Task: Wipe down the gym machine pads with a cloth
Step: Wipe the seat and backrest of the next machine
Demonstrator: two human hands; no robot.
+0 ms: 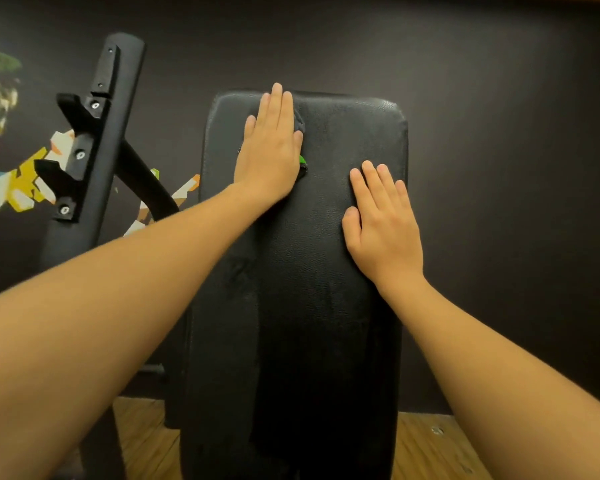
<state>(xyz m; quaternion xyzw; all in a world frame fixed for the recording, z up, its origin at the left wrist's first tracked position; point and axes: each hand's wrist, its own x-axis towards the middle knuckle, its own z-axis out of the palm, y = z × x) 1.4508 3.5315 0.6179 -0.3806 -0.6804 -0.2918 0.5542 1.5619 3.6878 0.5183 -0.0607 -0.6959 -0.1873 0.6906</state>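
My left hand (pixel 267 147) lies flat near the top of the pad (pixel 326 306), in the upper middle of the frame. Its fingers are straight and together, reaching just over the pad's top edge, and the palm presses the cloth (pixel 300 123) down rather than gripping it. The cloth is dark like the pad and almost wholly hidden under my hand. Only a crumpled edge shows beside my thumb, and a small green bit pokes out lower down by the heel of my palm. I take it that I keep the hand flat so the whole cloth bears on the vinyl and slides in broad strokes. My right hand (pixel 383 223) rests to the right of centre, lower than the left and apart from the cloth. It too is flat, fingers straight and slightly spread, and holds nothing. I judge it is there to steady the pad against the push. A darker band runs down the middle of the pad toward the bottom of the frame. It may be damp from wiping, but I cannot be sure. A black frame (pixel 94 133) stands at the upper left.
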